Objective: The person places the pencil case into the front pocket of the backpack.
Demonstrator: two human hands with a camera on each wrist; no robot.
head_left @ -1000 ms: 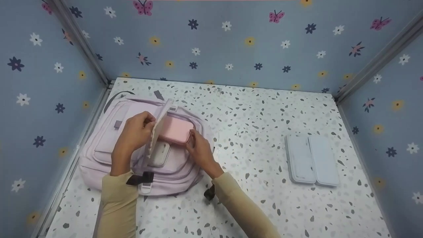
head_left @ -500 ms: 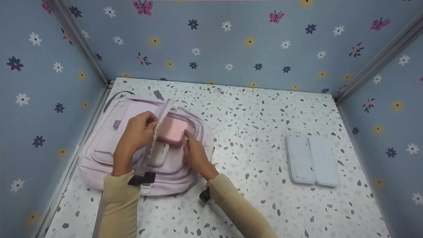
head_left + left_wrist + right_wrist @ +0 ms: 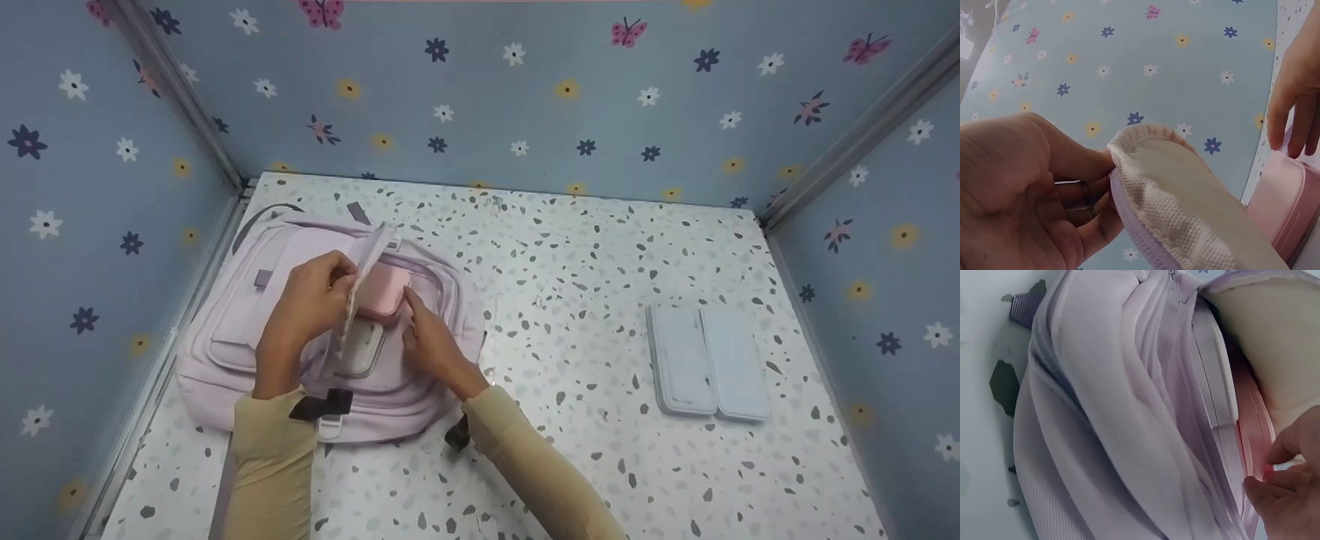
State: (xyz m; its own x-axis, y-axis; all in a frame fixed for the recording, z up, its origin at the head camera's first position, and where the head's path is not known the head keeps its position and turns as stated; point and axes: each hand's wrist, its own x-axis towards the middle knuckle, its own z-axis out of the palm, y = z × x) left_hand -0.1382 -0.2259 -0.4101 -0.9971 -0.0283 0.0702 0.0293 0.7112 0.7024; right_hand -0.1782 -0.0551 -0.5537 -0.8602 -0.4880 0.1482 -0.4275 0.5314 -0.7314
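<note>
A lilac backpack (image 3: 225,375) lies at the left with its front compartment unzipped. My left hand (image 3: 311,296) pinches the edge of its cream-lined flap (image 3: 1185,191) between thumb and fingers and holds it raised. A pink rounded case (image 3: 385,291) sits partly inside the opening, its left part hidden behind the flap. At the case's outer end, my right hand (image 3: 435,341) presses with its fingertips, the index finger stretched along the corner. Beside the pink case, a white case (image 3: 1213,365) lies in the same compartment, also partly covered by the flap.
Two pale flat cases, a left one (image 3: 681,361) and a right one (image 3: 736,364), lie side by side on the right of the speckled table (image 3: 562,262). Blue flowered panels (image 3: 480,90) stand along the back and both sides.
The pink case has slid left, deeper into the backpack behind the flap, with my right hand following it. My left hand keeps the flap raised in nearly the same spot.
</note>
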